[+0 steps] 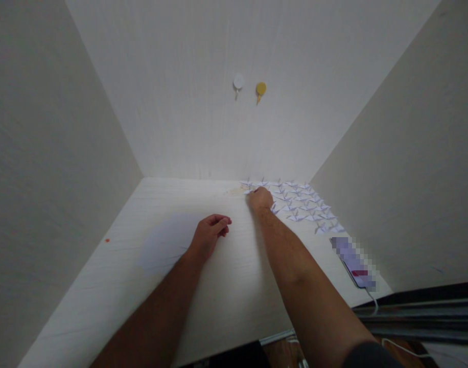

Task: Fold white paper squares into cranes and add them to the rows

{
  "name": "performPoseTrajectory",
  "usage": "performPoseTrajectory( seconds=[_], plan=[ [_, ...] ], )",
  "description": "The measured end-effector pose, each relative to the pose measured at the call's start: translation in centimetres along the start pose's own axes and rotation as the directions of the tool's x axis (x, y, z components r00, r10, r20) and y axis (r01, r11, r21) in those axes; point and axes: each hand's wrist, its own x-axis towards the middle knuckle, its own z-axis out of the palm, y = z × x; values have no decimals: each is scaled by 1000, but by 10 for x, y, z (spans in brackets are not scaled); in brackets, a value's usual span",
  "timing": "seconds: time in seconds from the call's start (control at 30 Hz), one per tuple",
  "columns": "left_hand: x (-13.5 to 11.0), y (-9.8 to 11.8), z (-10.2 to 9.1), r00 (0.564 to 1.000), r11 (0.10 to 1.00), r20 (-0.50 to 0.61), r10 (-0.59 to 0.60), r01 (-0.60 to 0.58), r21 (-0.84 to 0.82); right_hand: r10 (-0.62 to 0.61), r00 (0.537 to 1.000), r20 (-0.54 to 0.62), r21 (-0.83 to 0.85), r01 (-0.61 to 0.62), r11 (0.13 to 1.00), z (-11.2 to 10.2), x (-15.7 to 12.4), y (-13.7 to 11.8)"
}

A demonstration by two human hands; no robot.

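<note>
Rows of small white folded paper cranes [295, 217] stand on the white table at the back right. My right hand [261, 198] reaches to the left side of these rows, its fingers closed at the table surface. A white pointed bit of a paper crane [247, 192] shows at its fingertips; the rest is hidden by the hand. Over the middle of the table, my left hand [211, 232] hovers with curled fingers and the thumb against the index finger. Nothing shows in it. Pale paper [161, 243] lies to its left, partly behind the wrist.
A phone [354, 263] with a white cable [374, 302] lies near the right edge. Two hooks, one white [238, 82] and one yellow [261, 89], are on the back wall. Walls enclose the table [226, 306] on three sides. An orange spot [107, 240] marks its left part.
</note>
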Motion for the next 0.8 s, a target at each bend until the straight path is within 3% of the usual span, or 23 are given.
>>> performPoseTrajectory(
  seconds=[0.2, 0.3, 0.37, 0.5, 0.6, 0.8],
  plan=[
    [0, 0, -1, 1000, 1000, 5, 7, -8, 17, -25, 999, -45, 11, 25, 1000, -9, -6, -4],
    [1, 0, -1, 1000, 999, 4, 2, -2, 35, -16, 995, -98, 49, 21, 999, -14, -22, -6],
    [1, -2, -1, 1000, 999, 2, 1, -1, 40, -12, 991, -133, 158, 33, 987, -15, -39, -6],
    [3, -5, -3, 1000, 998, 9, 11, -12, 60, -123, 990, 64, 357, 92, 930, -16, -81, 1],
    [2, -5, -2, 999, 993, 13, 37, -38, 115, -195, 970, 143, 480, 104, 871, -14, -107, 10],
    [-3, 0, 4, 996, 926, 16, 86, -86, 367, -276, 959, 69, 582, 186, 792, -6, -123, 17]
  ],
)
